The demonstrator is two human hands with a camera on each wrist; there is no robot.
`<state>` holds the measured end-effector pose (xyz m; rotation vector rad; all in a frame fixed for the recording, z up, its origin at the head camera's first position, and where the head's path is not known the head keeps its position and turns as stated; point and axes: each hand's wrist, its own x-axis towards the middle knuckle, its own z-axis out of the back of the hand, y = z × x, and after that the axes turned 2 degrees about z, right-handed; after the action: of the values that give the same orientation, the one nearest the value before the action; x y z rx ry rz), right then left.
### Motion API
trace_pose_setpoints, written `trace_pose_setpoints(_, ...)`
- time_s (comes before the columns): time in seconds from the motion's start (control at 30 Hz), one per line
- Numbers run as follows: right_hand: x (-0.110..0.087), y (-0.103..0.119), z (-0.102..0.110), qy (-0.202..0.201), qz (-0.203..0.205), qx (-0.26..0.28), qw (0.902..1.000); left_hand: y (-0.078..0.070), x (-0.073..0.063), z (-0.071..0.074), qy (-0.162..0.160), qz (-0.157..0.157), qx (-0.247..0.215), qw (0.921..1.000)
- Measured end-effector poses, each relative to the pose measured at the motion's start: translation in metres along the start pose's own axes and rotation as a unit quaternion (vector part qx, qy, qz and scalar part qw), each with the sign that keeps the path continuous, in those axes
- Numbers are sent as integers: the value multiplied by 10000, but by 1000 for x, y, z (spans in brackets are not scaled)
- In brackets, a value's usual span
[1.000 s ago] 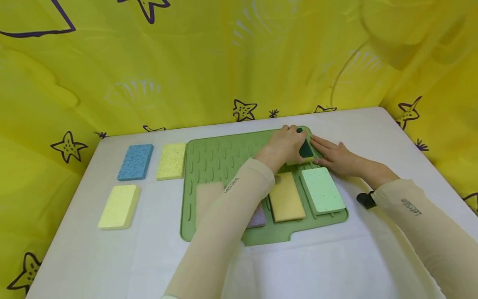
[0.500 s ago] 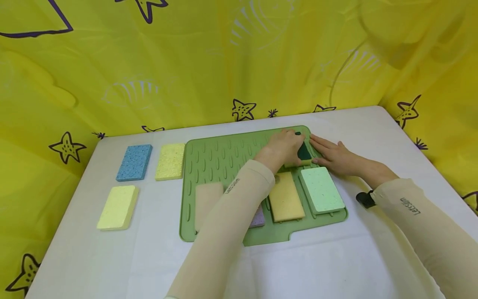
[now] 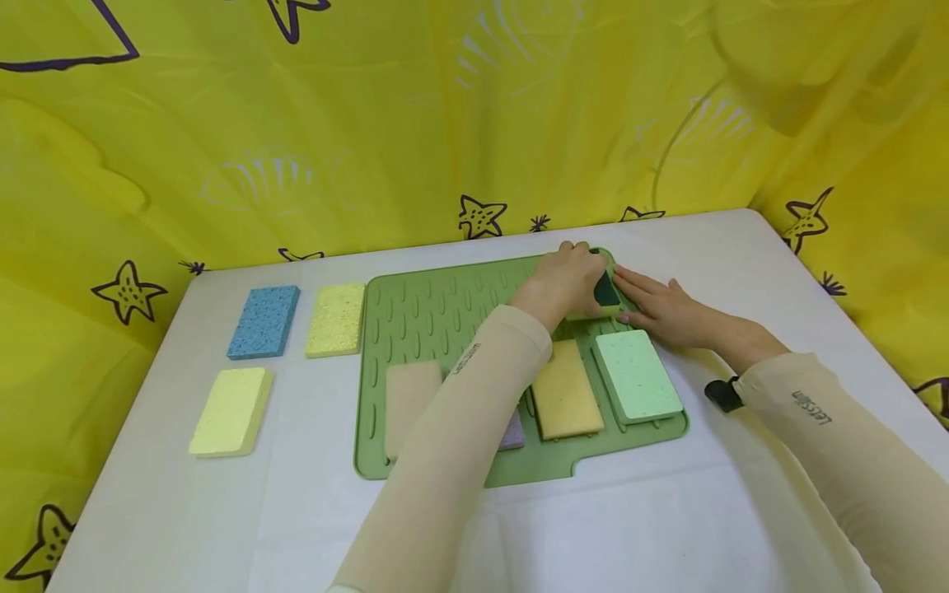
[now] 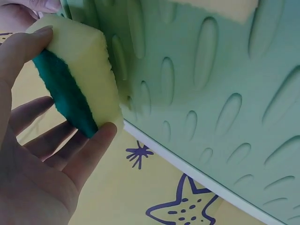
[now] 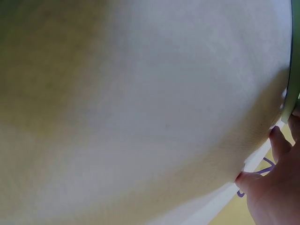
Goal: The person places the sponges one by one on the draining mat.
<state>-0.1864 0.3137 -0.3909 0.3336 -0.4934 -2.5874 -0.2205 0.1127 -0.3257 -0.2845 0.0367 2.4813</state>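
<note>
My left hand [image 3: 565, 282] pinches a yellow scrub sponge [image 4: 89, 56] with a dark green scouring side, at the far right corner of the green ridged mat [image 3: 418, 317]. In the left wrist view the thumb and fingers press on the edges of the sponge, which is tilted over the ridges. My right hand [image 3: 670, 315] lies with straight fingers along the mat's right edge, fingertips near the sponge. A mint green sponge [image 3: 639, 377] and an orange-tan sponge [image 3: 567, 391] rest on the mat's near right part.
A beige sponge [image 3: 411, 403] and a purple sponge [image 3: 513, 432], both partly behind the left sleeve, lie on the mat. Left of it on the white tabletop are a blue sponge [image 3: 263, 321] and two pale yellow sponges [image 3: 335, 321]. A yellow curtain [image 3: 371, 123] hangs behind.
My left hand has shifted slightly up and away with the scrub sponge over the mat's far right corner. The right hand stays at the mat's edge.
</note>
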Motion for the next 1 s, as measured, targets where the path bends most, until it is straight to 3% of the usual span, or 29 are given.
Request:
trace_pose_setpoints(0.3, 2, 2, 2, 31, 93, -99, 9999, 4, 0, -4, 436, 96, -213, 9988)
trace_pose_setpoints(0.8, 0, 2, 0, 11, 104, -120, 9999, 3, -4, -8, 570, 183, -266, 9979)
trace_pose_setpoints(1.0, -1, 0, -1, 10, 101, -172, 9998, 8, -6, -3, 452, 170, -351, 9982)
